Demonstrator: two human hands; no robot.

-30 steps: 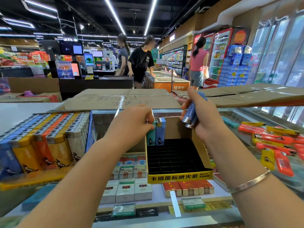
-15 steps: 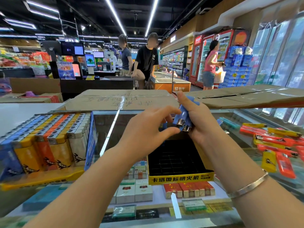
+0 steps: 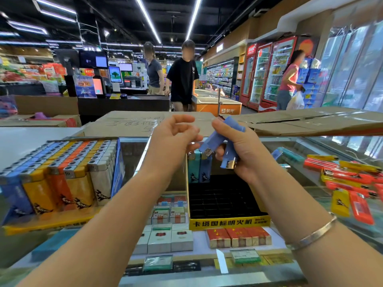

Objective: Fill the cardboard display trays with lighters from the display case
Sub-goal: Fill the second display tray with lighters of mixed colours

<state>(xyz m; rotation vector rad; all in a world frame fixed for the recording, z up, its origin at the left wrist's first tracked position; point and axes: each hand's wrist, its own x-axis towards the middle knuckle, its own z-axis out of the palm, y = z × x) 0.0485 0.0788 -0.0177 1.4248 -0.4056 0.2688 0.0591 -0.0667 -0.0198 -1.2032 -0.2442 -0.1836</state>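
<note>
Right hand (image 3: 238,148) keeps its grip wrapped round two blue lighters (image 3: 219,141), metal heads pointing down, held at the centre of the frame just above the back edge of the near-empty tray (image 3: 229,221). My left hand (image 3: 174,137) sits just beside them, fingers loosely curled and spread, holding nothing as far as I can see; its fingertips are close to the nearer lighter's head, though I cannot tell whether they touch it.

A second ago that left hand was down at the tray's back row, pressed against the teal lighter (image 3: 193,170) and the blue one (image 3: 206,169) standing there. Now it has lifted clear and come up to the bundle, and both seated lighters stand upright on their own in the rear left corner. I read that as one placement finished and the next hand-over about to start.

Nearly all the black grid is bare, so the job is barely begun. The full tray (image 3: 49,221) at the left of the frame looks done. More loose lighters (image 3: 352,179), red and yellow, lie on the glass surface (image 3: 300,146) at the right, well apart from my hands.
</note>
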